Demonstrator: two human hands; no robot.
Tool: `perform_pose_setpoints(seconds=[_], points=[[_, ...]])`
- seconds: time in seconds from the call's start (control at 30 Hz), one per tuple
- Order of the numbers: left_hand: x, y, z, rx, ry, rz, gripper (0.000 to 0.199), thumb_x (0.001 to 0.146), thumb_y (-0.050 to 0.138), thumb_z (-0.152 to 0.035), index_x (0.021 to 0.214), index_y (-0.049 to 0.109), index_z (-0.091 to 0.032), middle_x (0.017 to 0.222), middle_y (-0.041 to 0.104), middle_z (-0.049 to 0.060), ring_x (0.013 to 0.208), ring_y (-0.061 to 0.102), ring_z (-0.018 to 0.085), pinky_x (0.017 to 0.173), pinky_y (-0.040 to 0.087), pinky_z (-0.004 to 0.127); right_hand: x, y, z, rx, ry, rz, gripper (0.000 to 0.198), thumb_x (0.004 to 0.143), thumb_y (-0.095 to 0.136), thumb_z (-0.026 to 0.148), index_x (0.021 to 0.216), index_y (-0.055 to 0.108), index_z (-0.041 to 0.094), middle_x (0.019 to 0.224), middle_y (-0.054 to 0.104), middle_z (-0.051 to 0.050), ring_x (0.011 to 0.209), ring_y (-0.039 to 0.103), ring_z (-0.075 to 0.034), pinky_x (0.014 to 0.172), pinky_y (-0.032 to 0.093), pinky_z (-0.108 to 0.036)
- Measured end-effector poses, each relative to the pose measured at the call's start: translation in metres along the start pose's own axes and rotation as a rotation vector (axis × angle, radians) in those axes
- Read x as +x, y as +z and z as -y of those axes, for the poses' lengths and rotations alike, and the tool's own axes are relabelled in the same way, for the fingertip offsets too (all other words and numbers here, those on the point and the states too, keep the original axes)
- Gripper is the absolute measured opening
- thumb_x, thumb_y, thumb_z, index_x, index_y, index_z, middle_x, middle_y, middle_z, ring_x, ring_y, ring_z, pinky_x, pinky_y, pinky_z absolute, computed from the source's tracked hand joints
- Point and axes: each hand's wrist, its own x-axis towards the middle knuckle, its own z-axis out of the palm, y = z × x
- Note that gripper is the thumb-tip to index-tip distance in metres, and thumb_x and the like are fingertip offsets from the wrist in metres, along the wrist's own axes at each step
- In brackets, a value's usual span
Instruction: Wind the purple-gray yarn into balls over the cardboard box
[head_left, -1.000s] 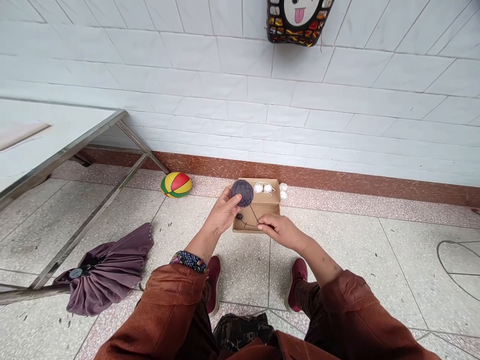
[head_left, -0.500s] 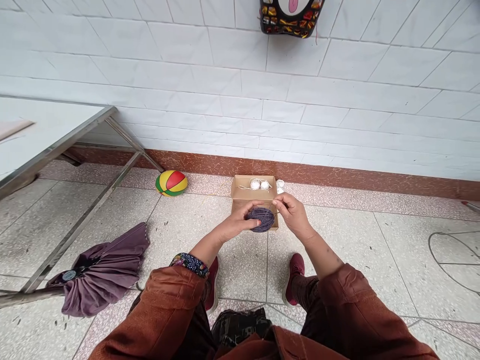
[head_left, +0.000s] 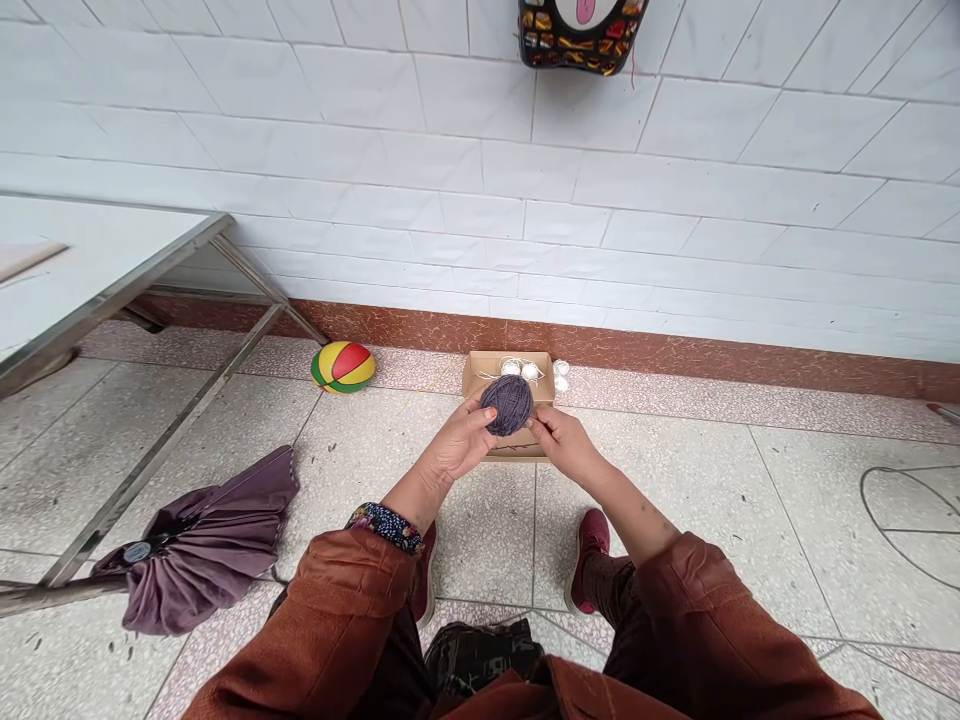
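My left hand point(head_left: 466, 440) is wrapped round a ball of dark purple-grey yarn point(head_left: 508, 405), with the thumb across its near left side. At the ball's right edge, my right hand point(head_left: 559, 440) has thumb and fingers pinched together on the yarn; the strand itself is hard to see there. Below the hands, an open cardboard box point(head_left: 472, 372) stands on the floor, partly hidden by the ball and fingers. White yarn balls point(head_left: 529, 371) lie in its far part, and a dark strand point(head_left: 514, 446) crosses its near part.
More white balls point(head_left: 561, 376) sit right of the box. A colourful ball point(head_left: 343, 367) and a folded purple umbrella point(head_left: 217, 540) are at left, near a metal-framed table point(head_left: 127, 290). A wire frame point(head_left: 911, 525) lies at right. A black patterned container point(head_left: 581, 45) is against the tiled wall.
The yarn ball has moved up and slightly left, and has been turned in my left hand. My right hand has come down and left, from beyond the ball to its edge.
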Motion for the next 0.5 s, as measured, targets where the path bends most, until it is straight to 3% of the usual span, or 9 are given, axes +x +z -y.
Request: perform_pose_setpoints(seconds=[0.17,0.27,0.37,0.5], points=[[0.008,-0.012,-0.003,0.385,0.061,-0.171,0.054,0.07,0.08,-0.031,0.12,0.063,-0.02,0.115,0.069,0.008,0.111,0.062,0.025,0.101,0.045,0.04,-0.005,-0.009,0.014,0.118,-0.055,0.183,0.02,0.097,0.055,0.035,0.089,0.066,0.02,0.075,0.064,0.0,0.066,0.055,-0.014,0.066,0.044,-0.026],[0.01,-0.017,-0.002,0.633,0.059,-0.182,0.056,0.067,0.077,-0.029,0.119,0.058,-0.02,0.116,0.067,0.008,0.11,0.062,0.025,0.102,0.044,0.041,-0.006,-0.019,0.021,0.229,-0.055,0.221,0.023,0.095,0.061,0.041,0.089,0.068,0.02,0.072,0.061,0.001,0.062,0.051,-0.012,0.062,0.042,-0.025],[0.007,-0.018,-0.001,0.808,0.005,-0.11,0.066,0.065,0.075,-0.026,0.127,0.052,-0.02,0.117,0.065,0.008,0.107,0.063,0.026,0.098,0.046,0.042,-0.005,-0.027,0.022,0.319,-0.022,0.136,0.027,0.094,0.063,0.046,0.088,0.068,0.02,0.074,0.061,0.001,0.064,0.051,-0.013,0.062,0.042,-0.025],[-0.003,-0.011,0.0,0.855,-0.086,0.151,0.078,0.073,0.074,-0.026,0.143,0.04,-0.022,0.112,0.066,0.009,0.104,0.064,0.027,0.094,0.047,0.045,0.001,-0.031,0.015,0.33,0.022,-0.047,0.026,0.092,0.064,0.047,0.086,0.067,0.022,0.074,0.058,0.001,0.068,0.051,-0.014,0.065,0.043,-0.027]])
